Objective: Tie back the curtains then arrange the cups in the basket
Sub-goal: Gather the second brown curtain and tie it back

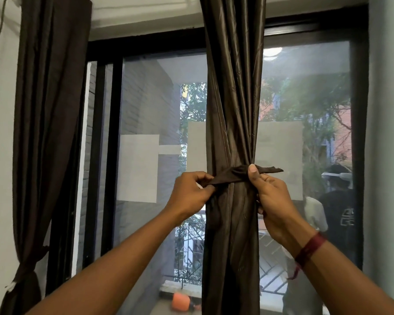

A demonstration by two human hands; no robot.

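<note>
Item 1. Centre curtain (233, 98): dark brown, glossy cloth. It hung in front of the middle of the window and was gathered into a narrow bundle at about mid-height.

Item 2. Tie-back strip (231, 176): a band of matching dark cloth, wrapped across the front of the centre curtain at its narrowest point. One frayed end stuck out to the right, past the right thumb.

Item 3. Left hand (189, 194): just left of the bundle, fingers curled, pinching the left end of the strip.

Item 4. Right hand (273, 201): just right of the bundle, thumb upright and pressed on the strip, fingers curled round it. The two hands were apart, one on either side of the curtain, with the strip taut between them.

Item 5. Red thread (309, 248): wound round the right wrist, with a loose end hanging.

Item 6. Side curtain (50, 110): dark brown, at the left edge of the window and drawn in narrow low down.

Item 7. Window frame (116, 155): black, with pale paper sheets (138, 168) stuck on the glass. A person's reflection (337, 201) showed at the right of the pane.

Item 8. Orange object (180, 302): low on the ledge beyond the glass, too blurred to identify
</note>
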